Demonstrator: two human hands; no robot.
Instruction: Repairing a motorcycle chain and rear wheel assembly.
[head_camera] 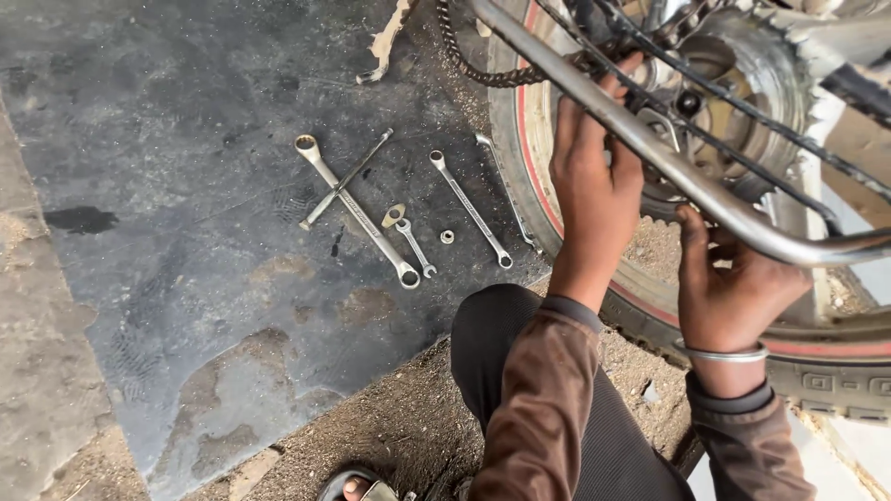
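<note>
The left hand [594,176] reaches up past the tyre [520,139] into the wheel [742,83], its fingers pressed against a slanting steel tube [650,148] near the hub; whether its grip closes on anything there cannot be told, since the tube hides the fingertips. The right hand [733,288], with a metal bangle [724,353] at the wrist, sits just under the same tube lower down, fingers curled up behind it, thumb raised against it, so its grip looks wrapped about the tube. A chain [483,65] hangs slack by the upper tyre edge, and a toothed sprocket [789,56] shows beyond the hub. The wheel stands at the right edge of a dark rubber mat [186,186] spread on gritty ground. On the mat, well apart from both hands, lie tools: a long ring spanner [357,211] crossed by a thin rod [345,178], a small spanner [415,246], a nut [446,237], another spanner [470,210], and one more [506,190] just beside the tyre. The person's knee [501,325] rests near the mat's edge.
</note>
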